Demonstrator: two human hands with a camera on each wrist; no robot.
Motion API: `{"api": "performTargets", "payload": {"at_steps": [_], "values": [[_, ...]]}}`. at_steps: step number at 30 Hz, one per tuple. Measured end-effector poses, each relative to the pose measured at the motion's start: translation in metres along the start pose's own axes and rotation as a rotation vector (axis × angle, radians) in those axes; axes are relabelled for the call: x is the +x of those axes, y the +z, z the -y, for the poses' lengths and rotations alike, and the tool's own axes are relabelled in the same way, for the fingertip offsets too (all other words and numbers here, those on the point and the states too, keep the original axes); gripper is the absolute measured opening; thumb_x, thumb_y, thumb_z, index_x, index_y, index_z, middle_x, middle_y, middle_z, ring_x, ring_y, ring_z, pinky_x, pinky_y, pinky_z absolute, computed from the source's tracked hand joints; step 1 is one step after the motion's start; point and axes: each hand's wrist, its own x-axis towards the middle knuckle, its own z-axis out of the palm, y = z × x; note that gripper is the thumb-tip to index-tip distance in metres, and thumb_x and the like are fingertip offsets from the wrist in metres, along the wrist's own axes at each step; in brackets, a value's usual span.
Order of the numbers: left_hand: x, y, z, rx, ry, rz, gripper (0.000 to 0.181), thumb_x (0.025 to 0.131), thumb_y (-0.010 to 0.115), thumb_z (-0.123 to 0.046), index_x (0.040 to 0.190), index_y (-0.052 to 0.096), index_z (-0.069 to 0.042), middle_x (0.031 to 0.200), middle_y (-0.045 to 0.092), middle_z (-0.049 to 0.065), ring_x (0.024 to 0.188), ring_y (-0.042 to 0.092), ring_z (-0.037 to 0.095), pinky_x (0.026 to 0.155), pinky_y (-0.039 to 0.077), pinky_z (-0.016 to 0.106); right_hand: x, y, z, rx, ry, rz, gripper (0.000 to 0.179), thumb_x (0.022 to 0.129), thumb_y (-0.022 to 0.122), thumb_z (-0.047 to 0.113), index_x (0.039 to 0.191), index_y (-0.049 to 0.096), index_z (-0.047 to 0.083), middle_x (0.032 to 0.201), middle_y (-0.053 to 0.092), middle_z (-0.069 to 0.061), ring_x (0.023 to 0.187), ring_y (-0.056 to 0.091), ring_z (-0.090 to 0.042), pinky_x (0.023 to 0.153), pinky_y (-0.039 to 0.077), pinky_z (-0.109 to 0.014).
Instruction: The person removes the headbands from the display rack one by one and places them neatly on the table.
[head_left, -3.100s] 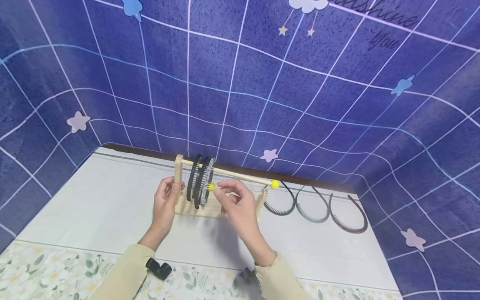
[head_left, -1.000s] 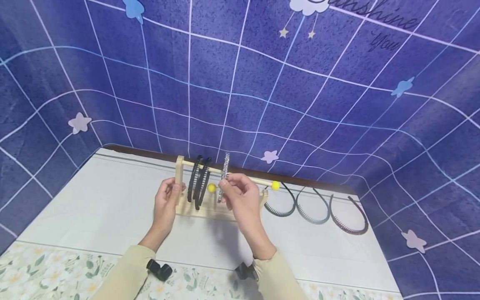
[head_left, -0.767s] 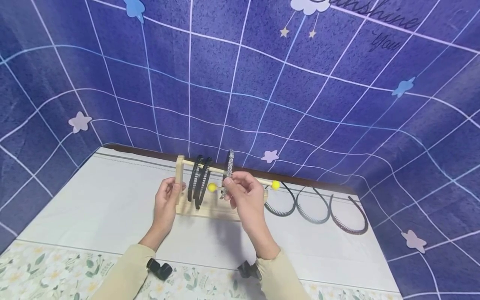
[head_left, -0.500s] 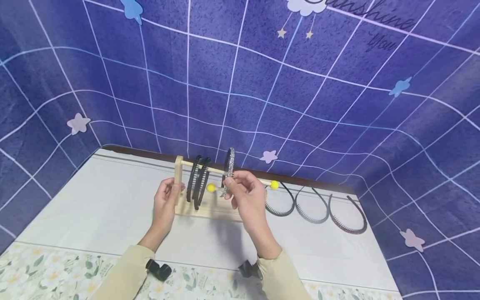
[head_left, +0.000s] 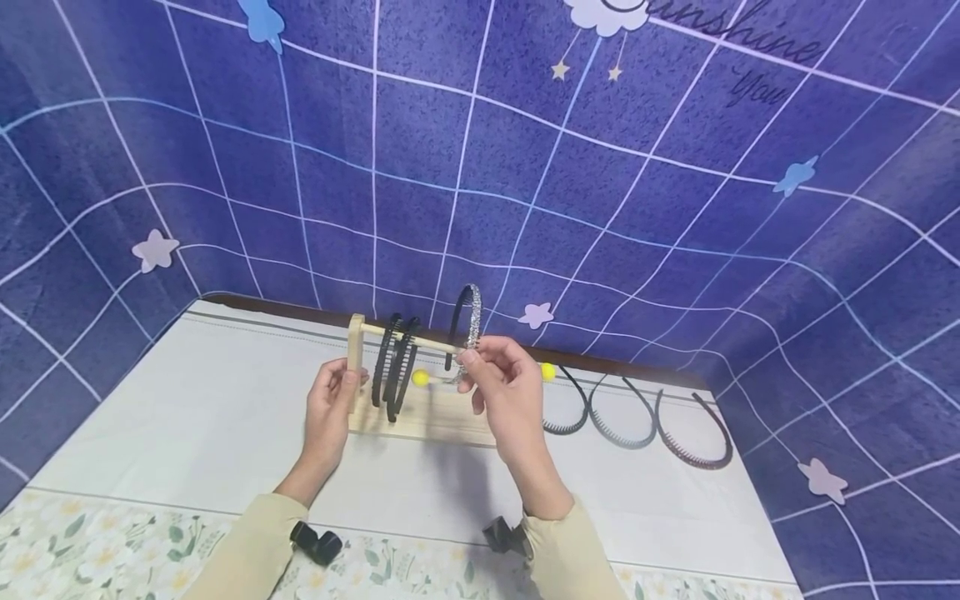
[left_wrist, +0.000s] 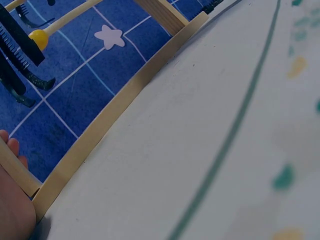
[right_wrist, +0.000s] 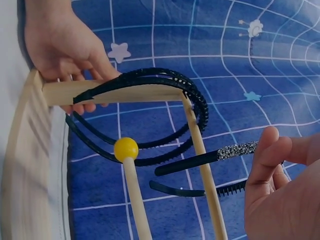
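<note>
The glittery headband (head_left: 476,312) was raised over the right part of the upper rod (head_left: 431,342), its arch above the bar and its two arms astride it. The likeliest trouble was a snag: with the arms' ends so near the lower rod (right_wrist: 137,200), a twisted or slanting pull could have caught a tip or the comb teeth on either bar, or on the yellow ball (head_left: 420,377) at the lower one's left end. A hard tug after that might have tilted the wooden stand, or made the two black headbands (head_left: 392,400) at the left of the upper rod slide.

The right hand (head_left: 517,404) came in from the near right, thumb and fingers pinched together on the glittery side; too light a pinch might have let the band slip. The left hand (head_left: 327,404) reached up from the near left, thumb and fingers wrapped about the left post (head_left: 355,354). Farther right, three loose headbands (head_left: 697,462) lay in a row on the white tabletop (head_left: 405,483).
</note>
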Motion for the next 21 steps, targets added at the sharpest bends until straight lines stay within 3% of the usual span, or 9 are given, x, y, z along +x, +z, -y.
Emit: {"api": "performTargets", "payload": {"at_steps": [14, 21], "values": [[0.001, 0.0, 0.001, 0.0, 0.003, 0.004, 0.034, 0.122, 0.047, -0.028, 0.145, 0.052, -0.003, 0.132, 0.067, 0.015, 0.127, 0.066, 0.011, 0.113, 0.049, 0.012, -0.004, -0.019, 0.004, -0.043, -0.044, 0.019, 0.016, 0.101, 0.073, -0.003, 0.114, 0.066, -0.01, 0.09, 0.08, 0.003, 0.062, 0.067, -0.007, 0.043, 0.044, -0.016], [0.0, -0.001, 0.0, 0.006, -0.005, 0.004, 0.034, 0.122, 0.047, -0.028, 0.145, 0.052, -0.004, 0.133, 0.067, 0.013, 0.126, 0.066, 0.008, 0.113, 0.049, 0.012, -0.005, -0.028, 0.005, -0.029, -0.062, -0.018, 0.013, 0.101, 0.072, -0.007, 0.106, 0.071, 0.005, 0.091, 0.082, 0.001, 0.061, 0.066, -0.007, 0.042, 0.042, -0.016]]}}
